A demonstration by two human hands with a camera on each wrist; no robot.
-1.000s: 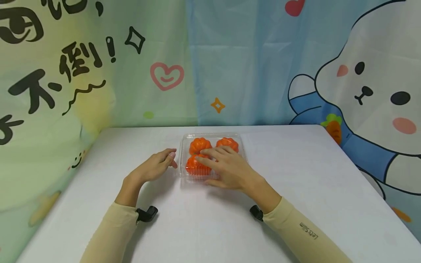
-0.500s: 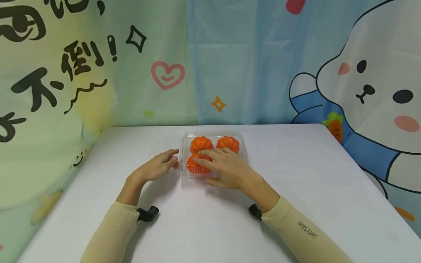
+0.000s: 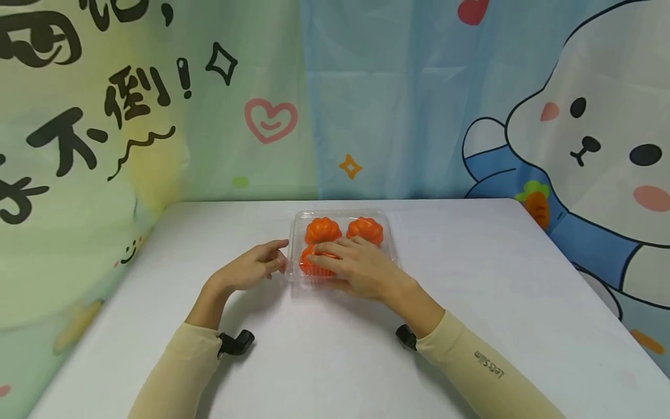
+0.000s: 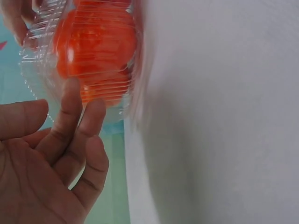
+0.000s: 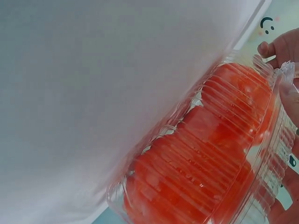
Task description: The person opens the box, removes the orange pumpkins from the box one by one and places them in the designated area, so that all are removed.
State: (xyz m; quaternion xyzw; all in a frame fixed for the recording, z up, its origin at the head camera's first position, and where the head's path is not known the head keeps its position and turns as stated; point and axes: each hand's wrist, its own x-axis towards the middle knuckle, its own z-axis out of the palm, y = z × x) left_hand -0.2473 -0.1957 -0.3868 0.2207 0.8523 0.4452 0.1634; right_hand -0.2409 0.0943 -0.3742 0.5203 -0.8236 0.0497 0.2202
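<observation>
A clear, ribbed plastic clamshell box (image 3: 295, 233) rests on the white table, its lid down over the contents. Several orange, lobed, pumpkin-like pieces (image 3: 323, 230) show through it; the front right part is hidden under my right hand (image 3: 361, 270). That hand lies over the lid with fingers extended and spread, its thumb (image 5: 290, 100) at the box's front edge in the right wrist view. Beside the left wall is my left hand (image 3: 253, 267), with relaxed, slightly bent fingers and nothing in its grasp. In the left wrist view its fingertips (image 4: 71, 86) reach right up to the box.
White cloth covers the table (image 3: 335, 361). Behind it hangs a printed curtain (image 3: 361, 105) with a cartoon animal and lettering. A black wrist camera (image 3: 237, 342) sits by the left cuff, with another (image 3: 406, 336) by the right.
My left fingers shift slightly against the box's left side, the index finger straighter than before. The right hand stays over the lid, its thumb now mostly hidden.
</observation>
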